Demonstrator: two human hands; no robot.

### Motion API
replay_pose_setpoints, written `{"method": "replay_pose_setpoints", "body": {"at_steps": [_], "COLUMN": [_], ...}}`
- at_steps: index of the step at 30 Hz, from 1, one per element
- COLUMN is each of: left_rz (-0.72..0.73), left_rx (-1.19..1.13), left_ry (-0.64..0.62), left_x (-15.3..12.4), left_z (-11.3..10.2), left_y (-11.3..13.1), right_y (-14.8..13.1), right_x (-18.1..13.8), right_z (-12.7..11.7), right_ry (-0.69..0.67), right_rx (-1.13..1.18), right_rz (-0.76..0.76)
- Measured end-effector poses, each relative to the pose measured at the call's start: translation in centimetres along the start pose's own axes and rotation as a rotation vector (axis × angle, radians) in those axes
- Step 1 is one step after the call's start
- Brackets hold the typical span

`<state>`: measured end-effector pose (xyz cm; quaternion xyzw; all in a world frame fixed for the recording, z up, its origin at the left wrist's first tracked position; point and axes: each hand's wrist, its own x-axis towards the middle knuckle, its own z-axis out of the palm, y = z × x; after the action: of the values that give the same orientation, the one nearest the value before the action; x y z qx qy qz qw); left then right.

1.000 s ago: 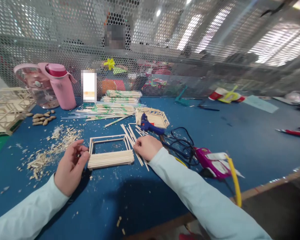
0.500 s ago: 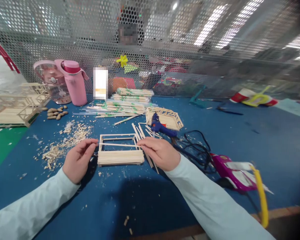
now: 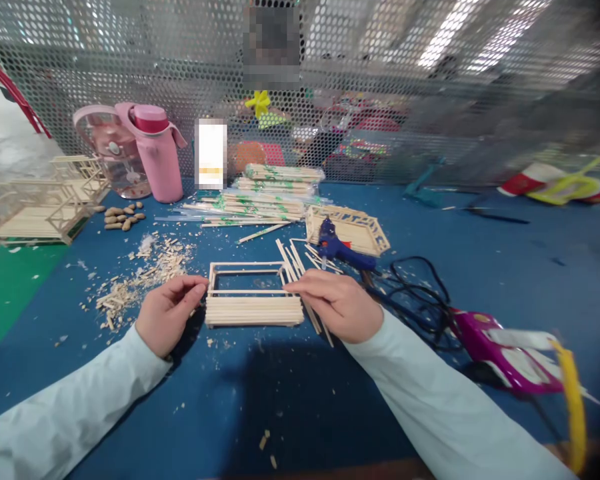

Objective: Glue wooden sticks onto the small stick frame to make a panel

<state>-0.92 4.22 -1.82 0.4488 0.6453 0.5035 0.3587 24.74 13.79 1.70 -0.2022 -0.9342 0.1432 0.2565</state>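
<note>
A thin wooden stick spans the small stick frame, just behind its row of side-by-side sticks. My left hand pinches at the left end of that stick, beside the frame's left edge. At the other end my right hand holds it between thumb and fingers. Several loose sticks lie beside and partly under my right hand. Behind that hand a blue hot glue gun rests against a shallow stick-built tray.
Wrapped stick bundles lie at the back, near a pink bottle and peanuts. Wood scraps litter the left. Stick models stand far left. A black cable and a purple tool lie right.
Both hands have brought the thin stick closer to the row of sticks on the frame. The whole scene has shifted slightly to the right in view.
</note>
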Motion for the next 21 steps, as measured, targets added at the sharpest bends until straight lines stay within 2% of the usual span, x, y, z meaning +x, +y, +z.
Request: {"method": "replay_pose_setpoints", "body": {"at_steps": [5, 10, 13, 18, 21], "left_rz": [0.037, 0.373, 0.519, 0.591, 0.61], "left_rx": [0.11, 0.49, 0.623, 0.674, 0.705], "left_ry": [0.009, 0.05, 0.073, 0.073, 0.074], "left_x": [-0.6, -1.6, -2.0, -2.0, -2.1], "left_z": [-0.6, -0.7, -0.7, -0.7, -0.9], "left_y": [0.2, 1.2, 1.4, 1.3, 1.3], "right_y": [0.7, 0.8, 0.6, 0.0, -0.3], "right_x": [-0.5, -0.6, -0.6, -0.9, -1.0], "right_z": [0.5, 0.5, 0.4, 0.1, -0.3], "right_ry": [0.008, -0.039, -0.031, 0.044, 0.053], "right_rx": [0.014, 0.026, 0.018, 0.005, -0.008], "right_rz": [0.009, 0.001, 0.029, 0.242, 0.231]}}
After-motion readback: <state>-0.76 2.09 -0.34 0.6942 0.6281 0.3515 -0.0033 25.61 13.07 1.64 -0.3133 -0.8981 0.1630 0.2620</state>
